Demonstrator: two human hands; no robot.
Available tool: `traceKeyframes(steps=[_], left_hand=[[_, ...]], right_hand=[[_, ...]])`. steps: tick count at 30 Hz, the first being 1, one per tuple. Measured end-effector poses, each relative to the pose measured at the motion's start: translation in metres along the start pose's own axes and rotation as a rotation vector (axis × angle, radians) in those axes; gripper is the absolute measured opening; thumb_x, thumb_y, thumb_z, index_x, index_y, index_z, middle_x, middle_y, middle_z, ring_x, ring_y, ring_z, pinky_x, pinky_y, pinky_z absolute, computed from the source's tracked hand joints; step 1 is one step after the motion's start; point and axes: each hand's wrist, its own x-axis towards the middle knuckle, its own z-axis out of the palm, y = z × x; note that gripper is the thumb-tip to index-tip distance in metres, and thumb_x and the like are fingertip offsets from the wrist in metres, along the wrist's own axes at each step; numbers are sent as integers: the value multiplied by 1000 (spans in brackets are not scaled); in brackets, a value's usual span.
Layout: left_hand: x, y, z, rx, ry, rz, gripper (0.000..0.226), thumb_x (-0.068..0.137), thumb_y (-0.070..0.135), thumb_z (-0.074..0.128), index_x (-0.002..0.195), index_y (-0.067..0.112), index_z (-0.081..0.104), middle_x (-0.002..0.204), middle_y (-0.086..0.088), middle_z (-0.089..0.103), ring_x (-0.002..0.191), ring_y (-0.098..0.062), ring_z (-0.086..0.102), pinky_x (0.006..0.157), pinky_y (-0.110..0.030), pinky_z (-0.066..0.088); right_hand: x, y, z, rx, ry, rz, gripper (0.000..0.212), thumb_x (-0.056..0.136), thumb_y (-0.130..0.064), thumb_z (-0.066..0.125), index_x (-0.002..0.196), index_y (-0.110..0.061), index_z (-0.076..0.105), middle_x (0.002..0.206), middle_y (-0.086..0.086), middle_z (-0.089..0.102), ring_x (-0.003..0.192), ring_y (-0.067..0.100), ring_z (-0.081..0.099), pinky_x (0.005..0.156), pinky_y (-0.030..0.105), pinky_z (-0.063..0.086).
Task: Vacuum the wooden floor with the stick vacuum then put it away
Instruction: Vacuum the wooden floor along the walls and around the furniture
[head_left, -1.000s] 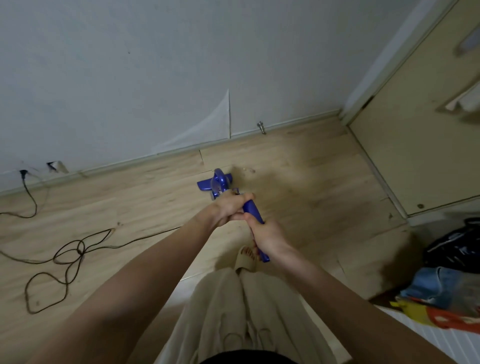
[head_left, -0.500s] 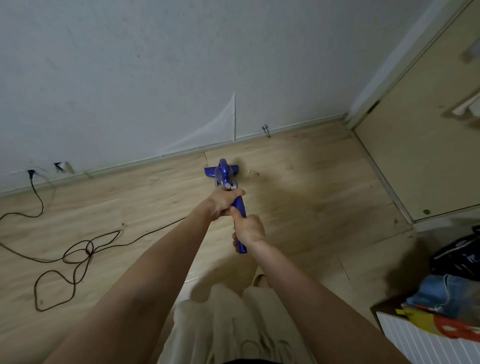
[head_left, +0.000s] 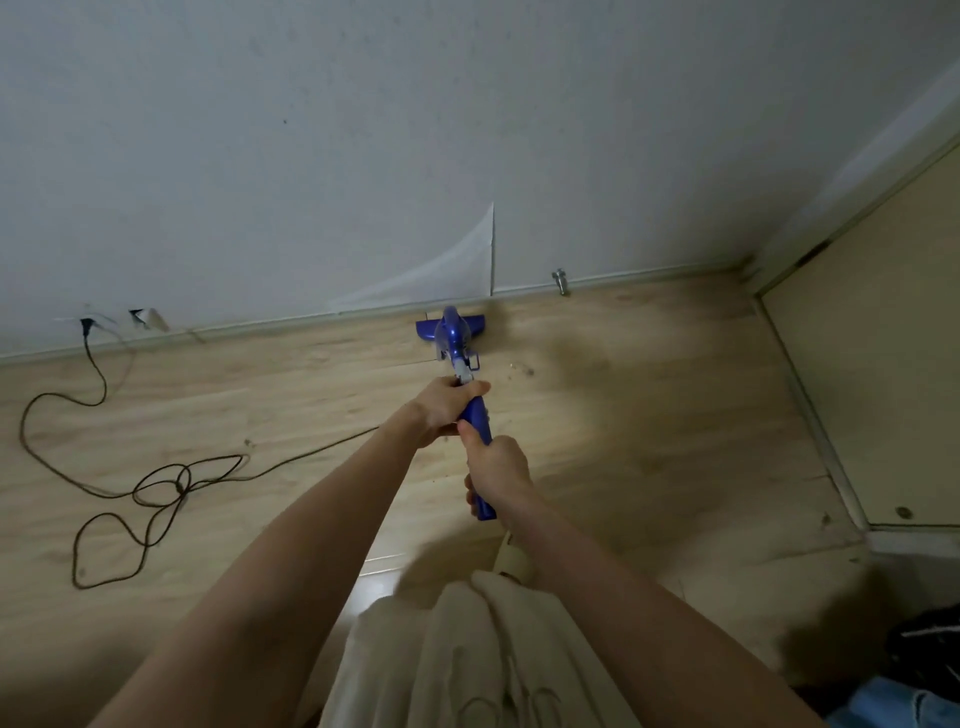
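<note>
Wooden floor (head_left: 597, 441) beyond my hands: left hand (head_left: 445, 410) and right hand (head_left: 496, 473) clamp the vacuum (head_left: 451, 332), steering its head along the wall (head_left: 363, 156).

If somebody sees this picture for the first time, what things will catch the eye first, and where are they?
First the blue stick vacuum, its head on the wooden floor against the baseboard, gripped by the left hand and, nearer the body, the right hand. Then the dark cord looped at left, and wallpaper peeling above the vacuum.
</note>
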Motion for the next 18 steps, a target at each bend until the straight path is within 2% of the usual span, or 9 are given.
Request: traceKeyframes(steps=[2,5,8,13,15,18], left_hand=[[11,11,8,-41,6,0,22,95,26,58,105,7,54,92,-11,62,87,-22,62,84,-37,54],[26,24,17,-70,31,3,28,96,26,57,113,4,53,91,-10,62,82,-19,62,80,-34,55],[34,32,18,-56,15,-1,29,96,29,56,112,5,52,90,-8,63,87,-20,63,90,-39,53],[36,36,12,-20,0,10,30,97,31,55,109,4,52,88,-8,62,90,-23,62,94,-43,51],[37,38,11,-23,-1,14,34,96,33,55,111,3,53,88,-9,62,88,-21,63,89,-39,54],[36,44,18,-41,19,17,31,97,30,55,111,3,53,88,-9,62,82,-19,63,74,-29,55]], right_hand=[[16,-5,-15,-43,-14,-6,42,99,-49,44,93,-8,49,71,4,54,50,14,53,49,26,48],[33,-14,-35,-74,-39,-10,39,99,-48,45,99,-8,48,71,3,54,51,14,53,50,25,48],[40,-20,-46,-54,-85,-32,39,99,-47,45,97,-8,49,70,4,54,49,14,53,50,26,49],[44,-24,-47,-40,-150,-48,41,99,-47,45,91,-7,50,71,7,55,48,17,55,54,32,53],[46,-27,-49,-39,-168,-63,42,99,-47,46,86,-7,50,69,7,56,48,18,55,58,35,55],[45,-30,-57,-68,-141,-82,43,99,-47,45,86,-7,50,68,7,56,47,18,55,56,34,54]])
